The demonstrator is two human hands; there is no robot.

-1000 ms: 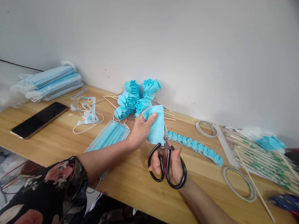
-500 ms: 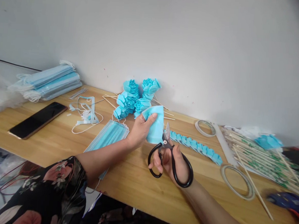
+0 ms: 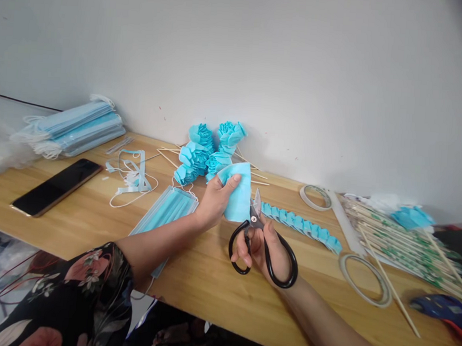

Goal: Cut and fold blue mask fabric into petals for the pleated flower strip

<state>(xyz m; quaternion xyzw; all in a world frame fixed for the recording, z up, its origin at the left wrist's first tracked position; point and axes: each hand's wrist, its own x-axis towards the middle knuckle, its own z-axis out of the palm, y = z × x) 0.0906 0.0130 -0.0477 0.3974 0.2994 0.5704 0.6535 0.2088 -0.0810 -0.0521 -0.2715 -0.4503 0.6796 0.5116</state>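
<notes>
My left hand (image 3: 213,203) pinches a folded piece of blue mask fabric (image 3: 239,194) above the wooden table (image 3: 93,221). My right hand (image 3: 263,249) grips black-handled scissors (image 3: 263,246), fingers through the loops. The blades are parted and their tips sit at the right edge of the fabric. Just behind the fabric lies a bunch of blue fabric flowers on wooden sticks (image 3: 206,150). A pleated blue strip (image 3: 302,228) runs to the right of the scissors. A flat blue face mask (image 3: 165,210) lies under my left forearm.
A stack of blue masks (image 3: 76,125) and a black phone (image 3: 56,184) lie at the left, with cut ear loops (image 3: 131,179) between. Two tape rolls (image 3: 361,279) (image 3: 314,195), a bundle of wooden skewers (image 3: 408,243) and a blue glue gun (image 3: 443,309) sit at the right.
The scissor handles have spread apart and the blades have opened at the fabric's edge. My left hand keeps the fabric in nearly the same place.
</notes>
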